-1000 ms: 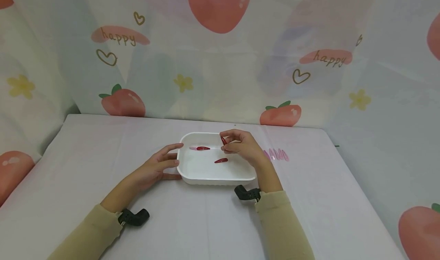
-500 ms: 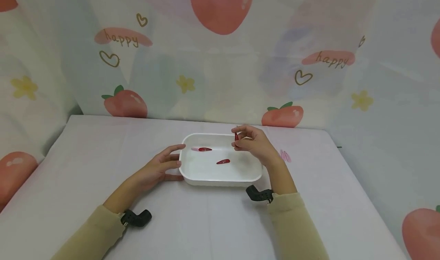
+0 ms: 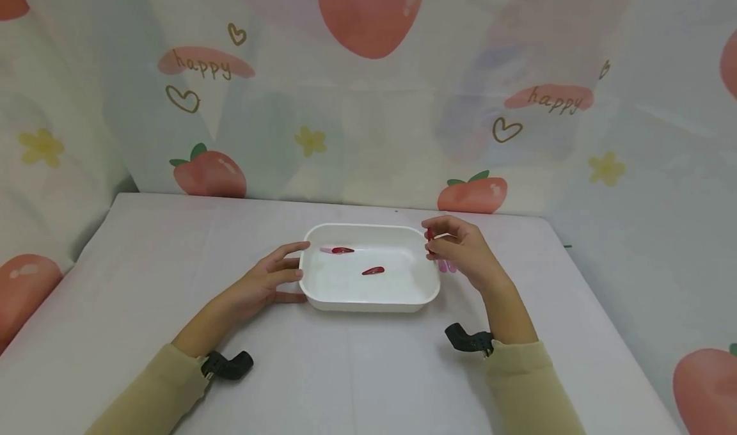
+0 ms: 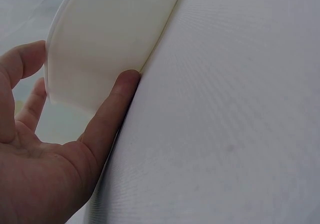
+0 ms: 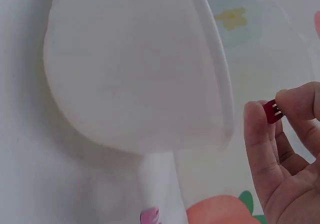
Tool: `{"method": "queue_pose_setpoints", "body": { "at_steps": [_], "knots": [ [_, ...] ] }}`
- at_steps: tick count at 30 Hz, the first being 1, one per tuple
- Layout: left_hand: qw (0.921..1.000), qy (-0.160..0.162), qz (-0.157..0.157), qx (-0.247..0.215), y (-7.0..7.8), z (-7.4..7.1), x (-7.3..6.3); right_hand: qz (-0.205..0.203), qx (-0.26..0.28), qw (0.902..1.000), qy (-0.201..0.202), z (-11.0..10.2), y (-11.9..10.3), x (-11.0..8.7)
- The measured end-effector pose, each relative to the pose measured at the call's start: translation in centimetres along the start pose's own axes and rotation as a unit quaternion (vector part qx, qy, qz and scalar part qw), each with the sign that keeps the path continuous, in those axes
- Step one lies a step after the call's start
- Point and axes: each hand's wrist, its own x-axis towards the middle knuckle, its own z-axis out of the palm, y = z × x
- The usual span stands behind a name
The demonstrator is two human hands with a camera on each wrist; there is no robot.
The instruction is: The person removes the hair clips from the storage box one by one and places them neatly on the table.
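Over the right rim of a white tray (image 3: 368,307), my right hand (image 3: 467,251) pinches a red hair clip (image 5: 273,112) between thumb and fingertip. My left hand (image 3: 266,276) rests its fairly straight fingers against the tray's left side; in the left wrist view one fingertip lies low by the table. Inside the tray, a red hair clip (image 3: 343,251) overlaps a pink one (image 3: 325,250) near the back left. Another red hair clip (image 3: 373,270) lies near the middle. Pink hair clips (image 3: 447,267) show on the table just right of the tray, partly hidden by my right hand.
A white cloth (image 3: 288,371) covers the table. Behind it hangs a patterned curtain (image 3: 368,134) with printed fruit and flowers. Each wrist wears a black camera mount, the left one (image 3: 227,364) low in front of the tray and the right one (image 3: 469,339) at its right.
My right hand has moved right with the red hair clip, from above the tray's inside to its right rim. The left hand keeps its place against the tray.
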Motion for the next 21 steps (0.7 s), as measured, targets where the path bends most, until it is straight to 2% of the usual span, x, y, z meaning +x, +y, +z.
{"method": "queue_pose_setpoints", "body": {
  "at_steps": [5, 11, 16, 21],
  "knots": [
    [1.0, 0.002, -0.004, -0.008, -0.2, 0.1, -0.1, 0.012, -0.029, 0.9994, 0.014, -1.9, 1.1, -1.1],
    [1.0, -0.001, -0.002, -0.001, 0.0, 0.0, -0.1, 0.017, -0.028, 0.9986, 0.041, -3.8, 2.4, -1.8],
    [1.0, -0.005, 0.004, 0.001, 0.0, -0.2, -0.1, 0.021, -0.052, 0.996, 0.069, -5.0, 3.0, -2.1],
    [1.0, -0.006, 0.005, -0.003, -0.1, -0.2, -0.1, 0.022, -0.061, 0.9947, 0.08, -5.7, 3.2, -2.0]
  ]
}}
